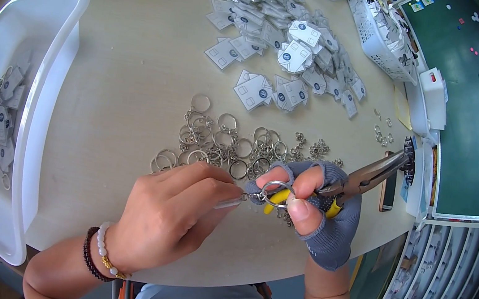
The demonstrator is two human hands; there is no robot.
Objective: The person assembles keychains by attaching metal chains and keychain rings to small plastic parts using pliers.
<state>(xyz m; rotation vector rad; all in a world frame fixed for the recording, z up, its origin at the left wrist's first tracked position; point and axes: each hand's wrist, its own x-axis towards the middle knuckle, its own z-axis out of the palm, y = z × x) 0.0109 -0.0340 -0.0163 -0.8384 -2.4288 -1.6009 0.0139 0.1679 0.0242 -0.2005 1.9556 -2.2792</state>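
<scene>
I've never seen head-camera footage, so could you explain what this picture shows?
There is no machine: a person works with two hands, seen from above by a wide fisheye camera worn on the head, so straight edges look bent.

The bare left hand pinches a thin flat piece, apparently joined by a short chain to a ring. The right hand, in a grey fingerless glove, pinches that ring while also holding pliers.

On the table lie piled tags, loose rings and small chain bits. The white tub at left holds more tags.
</scene>
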